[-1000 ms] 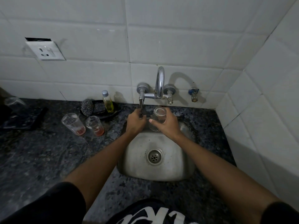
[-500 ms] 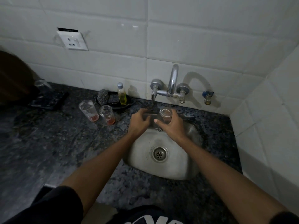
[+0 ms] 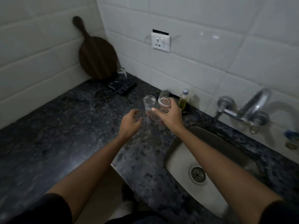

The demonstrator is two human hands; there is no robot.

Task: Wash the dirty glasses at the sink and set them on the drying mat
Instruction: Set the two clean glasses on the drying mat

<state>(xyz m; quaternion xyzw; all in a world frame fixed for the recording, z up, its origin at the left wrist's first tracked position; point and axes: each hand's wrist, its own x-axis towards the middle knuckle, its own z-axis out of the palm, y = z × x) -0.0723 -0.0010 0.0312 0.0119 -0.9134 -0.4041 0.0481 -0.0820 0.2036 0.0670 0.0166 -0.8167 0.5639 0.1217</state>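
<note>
My right hand (image 3: 169, 116) is shut on a clear glass (image 3: 163, 104) and holds it tilted above the dark counter, left of the sink (image 3: 176, 152). Just to its left a dirty glass (image 3: 148, 103) with reddish residue stands on the counter. Another glass rim (image 3: 163, 93) shows behind the held one. My left hand (image 3: 131, 122) hovers beside the dirty glass with its fingers loosely apart and nothing in it. A dark drying mat (image 3: 121, 86) lies at the back left with one glass (image 3: 121, 73) on it.
A round wooden board (image 3: 96, 57) leans in the wall corner behind the mat. A small bottle of yellow liquid (image 3: 183, 101) stands by the wall. The tap (image 3: 253, 107) juts from the tiles over the sink. A wall socket (image 3: 160, 42) sits above the counter.
My view has swung left. My right hand has carried the glass from under the tap to above the counter. My left hand has come away from the tap and now hovers free.
</note>
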